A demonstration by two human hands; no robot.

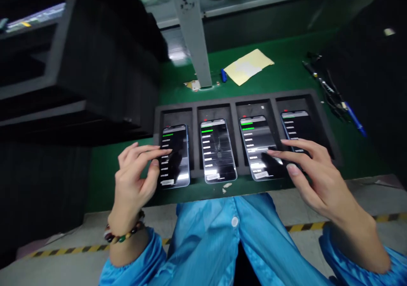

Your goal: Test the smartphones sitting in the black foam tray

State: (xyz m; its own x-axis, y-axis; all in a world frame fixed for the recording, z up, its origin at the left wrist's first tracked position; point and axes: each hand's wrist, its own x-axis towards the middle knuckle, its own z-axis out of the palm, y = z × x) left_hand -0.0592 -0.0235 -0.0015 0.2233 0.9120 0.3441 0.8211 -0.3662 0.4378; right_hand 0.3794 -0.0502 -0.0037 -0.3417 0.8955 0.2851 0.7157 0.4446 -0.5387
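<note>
Green bench — four phones — two hands tapping.

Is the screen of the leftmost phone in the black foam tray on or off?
On. The leftmost black phone in the black foam tray shows a green bar and white lines of text on its screen.

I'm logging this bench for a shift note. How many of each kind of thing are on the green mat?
Phones: 4, lit, one per slot
Foam tray: 1
Yellow paper: 1
Blue pens: 2
Total: 8
</note>
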